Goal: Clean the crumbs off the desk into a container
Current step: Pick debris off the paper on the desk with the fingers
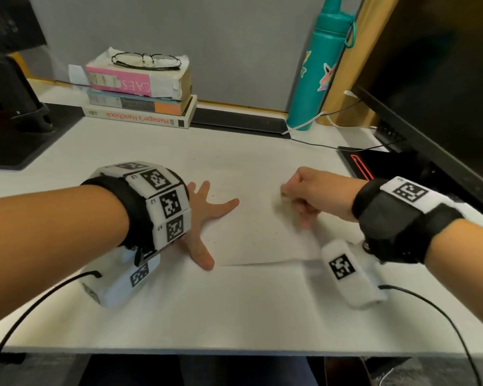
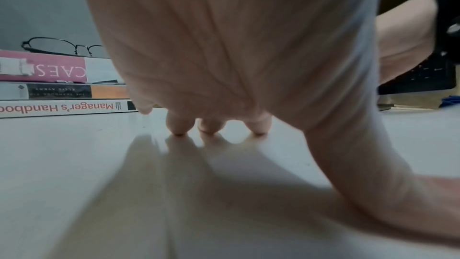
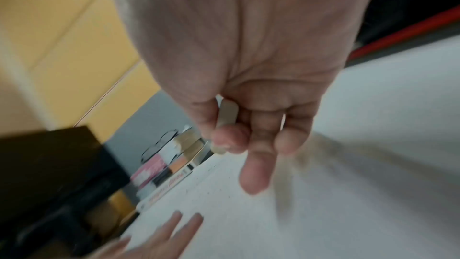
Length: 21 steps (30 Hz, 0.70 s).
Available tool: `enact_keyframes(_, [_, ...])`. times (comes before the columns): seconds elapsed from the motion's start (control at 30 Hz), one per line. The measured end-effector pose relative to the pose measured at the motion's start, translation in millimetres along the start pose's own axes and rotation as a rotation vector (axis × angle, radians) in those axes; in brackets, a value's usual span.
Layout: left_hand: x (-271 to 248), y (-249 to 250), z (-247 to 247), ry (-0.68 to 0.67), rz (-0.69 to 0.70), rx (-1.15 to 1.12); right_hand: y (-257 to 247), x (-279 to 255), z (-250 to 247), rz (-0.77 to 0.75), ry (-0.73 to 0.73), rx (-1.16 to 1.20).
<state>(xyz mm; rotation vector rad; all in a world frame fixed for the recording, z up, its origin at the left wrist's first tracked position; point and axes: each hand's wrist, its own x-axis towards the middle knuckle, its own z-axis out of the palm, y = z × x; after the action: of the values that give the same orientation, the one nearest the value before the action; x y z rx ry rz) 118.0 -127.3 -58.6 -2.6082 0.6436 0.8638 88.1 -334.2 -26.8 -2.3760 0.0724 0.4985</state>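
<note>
Tiny dark crumbs [image 1: 213, 195] dot the white desk [image 1: 234, 316] and a white paper sheet [image 1: 251, 235] lying on it. My left hand [image 1: 207, 210] is spread flat, fingers straight, pressing the sheet's left part; its fingertips [image 2: 179, 128] touch the surface. My right hand [image 1: 299, 196] hovers blurred over the sheet's right part, fingers curled. In the right wrist view the thumb and fingers pinch a small flat beige piece [image 3: 226, 117]; what it is cannot be told. More crumbs [image 3: 211, 188] speckle the desk beyond it.
A stack of books [image 1: 140, 107] with glasses [image 1: 147, 61] on top stands at the back left. A teal bottle [image 1: 318, 71] stands at the back right, a dark monitor [image 1: 435, 87] and keyboard to the right, a black stand [image 1: 11, 112] at far left. Cables trail from both wrists.
</note>
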Motion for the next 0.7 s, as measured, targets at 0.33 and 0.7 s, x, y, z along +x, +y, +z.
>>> enact_keyframes(0.33, [-34, 104, 5, 0.035, 0.404, -0.042, 26, 32, 17, 0.000, 0.035, 0.420])
enact_keyframes(0.7, [-21, 105, 18, 0.174, 0.141, -0.193, 27, 33, 16, 0.019, 0.004, 0.488])
